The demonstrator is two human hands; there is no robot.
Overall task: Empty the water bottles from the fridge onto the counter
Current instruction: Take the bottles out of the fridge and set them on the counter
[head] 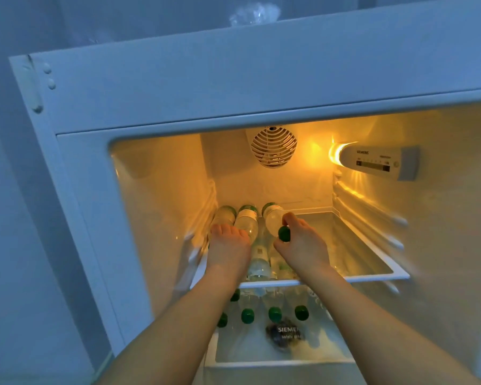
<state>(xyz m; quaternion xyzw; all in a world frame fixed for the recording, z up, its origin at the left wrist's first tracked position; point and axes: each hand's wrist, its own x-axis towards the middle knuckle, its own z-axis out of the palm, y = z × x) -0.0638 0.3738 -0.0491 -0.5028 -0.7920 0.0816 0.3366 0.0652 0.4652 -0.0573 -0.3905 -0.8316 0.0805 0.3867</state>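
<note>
Both hands are inside the lit fridge [75, 207], in the middle of the frame: my right hand [303, 245] curls around the neck of the right-hand bottle [274, 222], just by its green cap [284, 234], and my left hand [228, 247] lies over the leftmost bottle [225, 215], though I cannot tell whether its fingers actually close on it. Three water bottles lie on their sides on the upper glass shelf [372, 273], caps toward me; more green-capped bottles [275, 314] stand below, toward the lower centre. To do this well, I judge I should draw each bottle straight out along its length, keeping the middle bottle [247, 222] from rolling once its neighbours go. "SIEMENS" reads on the control panel [378, 162] at upper right, and "SIEME…" on a sticker [285, 333] on the lower shelf; its second line is blurred.
</note>
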